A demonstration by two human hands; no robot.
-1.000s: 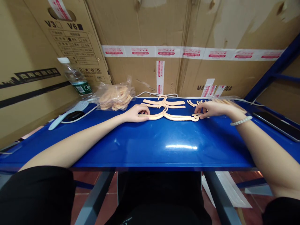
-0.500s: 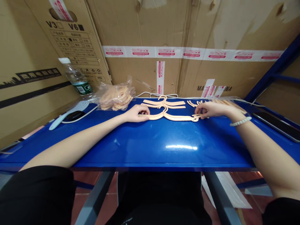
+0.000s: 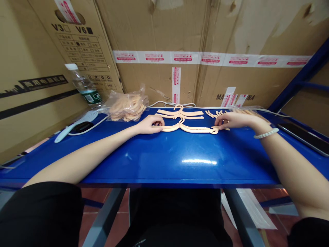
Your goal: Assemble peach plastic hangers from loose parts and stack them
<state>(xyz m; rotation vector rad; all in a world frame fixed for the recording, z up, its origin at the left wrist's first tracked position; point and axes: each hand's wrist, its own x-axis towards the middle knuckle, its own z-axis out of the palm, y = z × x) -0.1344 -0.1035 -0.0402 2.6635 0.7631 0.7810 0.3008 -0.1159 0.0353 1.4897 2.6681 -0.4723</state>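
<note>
Compared with half a second ago, the left hand (image 3: 149,124) and the front hanger (image 3: 195,130) keep their places, while at the hanger's right end the right hand (image 3: 236,120) has shifted its fingertips slightly, so that they cover more of the small hooked piece (image 3: 215,130).

Well to the left of the front hanger stands a bottle (image 3: 88,96), and nearer to it, behind and to the left, lies a clear bag of hanger parts (image 3: 127,106). The left hand is at the front hanger's left end, fingers curled and nearly closed, with thumb and fingertips pinching that arm. The front hanger lies across the blue table (image 3: 164,154), its hook pointing back towards the rear hanger (image 3: 192,113) just behind it. At its right end, the right hand has thumb and forefinger drawn together on the hooked piece (how firmly, I cannot tell). Several small curved pieces (image 3: 219,113) lie behind that end, partly hidden by the fingers, and a phone (image 3: 303,137) rests well to the right of the hanger. The two hands are well apart.
</note>
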